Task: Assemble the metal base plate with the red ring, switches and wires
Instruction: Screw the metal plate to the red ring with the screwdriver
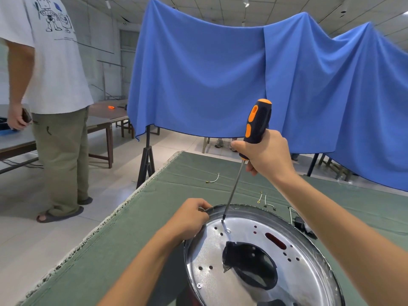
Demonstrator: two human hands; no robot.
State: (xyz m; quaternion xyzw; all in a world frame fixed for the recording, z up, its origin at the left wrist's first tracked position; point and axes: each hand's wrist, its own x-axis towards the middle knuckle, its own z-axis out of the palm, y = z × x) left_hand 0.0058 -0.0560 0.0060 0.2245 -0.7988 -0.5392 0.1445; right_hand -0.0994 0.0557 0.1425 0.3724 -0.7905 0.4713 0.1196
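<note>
While my left hand grips the far-left rim of the metal base plate at the bench's near edge, my right hand, fingers clamped round the screwdriver, slants its shaft down-left, tip just beyond the screw.

Under your work: a dark green felt cloth covers the surface, its left edge frayed.
Ahead of you: a large blue fabric sheet hangs draped over black metal stands.
To your left: a bystander in a white printed T-shirt, olive trousers and sandals stands on the pale tiled floor.
Behind that person: brown wooden tables, one bearing a small orange object.
</note>
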